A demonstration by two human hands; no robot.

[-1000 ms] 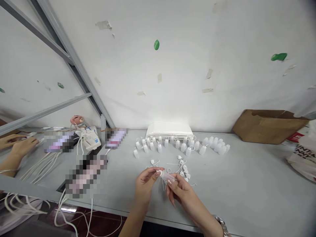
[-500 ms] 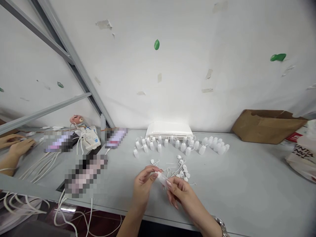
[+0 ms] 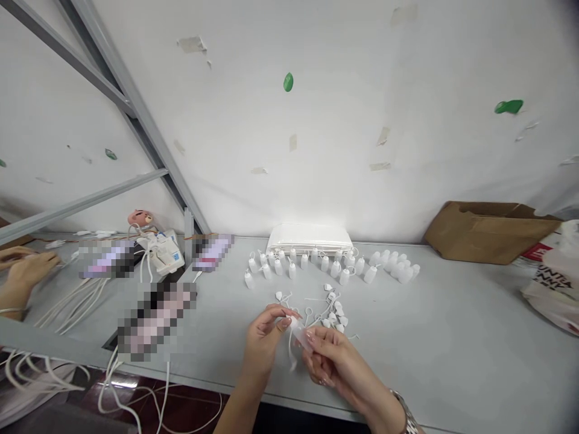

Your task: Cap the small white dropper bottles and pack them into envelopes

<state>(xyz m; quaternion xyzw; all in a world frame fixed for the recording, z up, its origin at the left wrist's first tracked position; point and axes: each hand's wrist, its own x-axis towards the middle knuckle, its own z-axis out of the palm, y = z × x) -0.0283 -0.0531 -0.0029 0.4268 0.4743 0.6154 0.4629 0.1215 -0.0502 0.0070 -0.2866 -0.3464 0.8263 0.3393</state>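
Between my two hands, above the front of the grey table, is a small translucent white squeeze bottle. My left hand pinches the white cap end of it, and a thin white strap dangles below. Fingers of my right hand are closed around the bottle's body. Just beyond my hands lies a loose pile of white caps with thin straps. Farther back stand several capped bottles in rough rows, and to their right a cluster of bottles without visible straps.
A white stack lies against the wall behind the bottles. At the right are a brown paper bag and a printed plastic bag. Phones, cables and a white power strip occupy the left. Another person's hands are at far left.
The bottle has tilted a little more steeply, and my right hand has turned around it. A strap now hangs visibly below the cap end. The standing bottles are unmoved.
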